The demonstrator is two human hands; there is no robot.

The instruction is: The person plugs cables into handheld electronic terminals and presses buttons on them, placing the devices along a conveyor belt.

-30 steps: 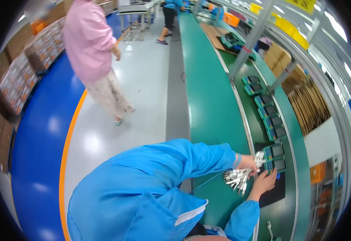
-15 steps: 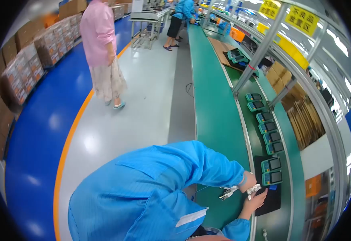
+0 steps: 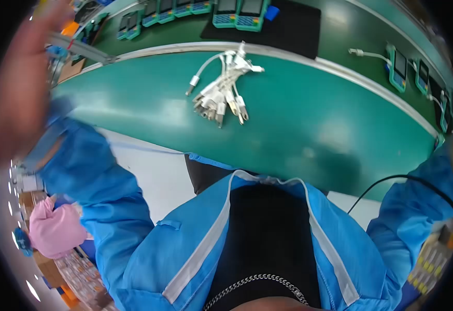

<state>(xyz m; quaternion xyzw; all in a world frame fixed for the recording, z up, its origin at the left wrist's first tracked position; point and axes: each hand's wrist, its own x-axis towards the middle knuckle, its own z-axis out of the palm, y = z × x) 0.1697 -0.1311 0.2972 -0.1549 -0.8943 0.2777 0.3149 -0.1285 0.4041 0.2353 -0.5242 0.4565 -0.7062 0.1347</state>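
A bundle of white USB cables lies loose on the green table, with no hand touching it. My left hand is raised close to the camera at the far left, smeared by motion, so its fingers cannot be read. The right arm, in its blue sleeve, reaches to the right edge, where the hand falls outside the visible picture. Beyond the cables, green handheld terminals with screens and coloured keys rest on a black mat.
A metal rail separates the table from the strip behind it. More terminals stand at the back left, and others with white cables sit at the right. A black cord arcs near my right arm. Someone in pink is at the lower left.
The view has swung down and round. Both hands have come away from the white cables, which now lie on the table. My left hand has risen to the left; the right arm reaches rightward.
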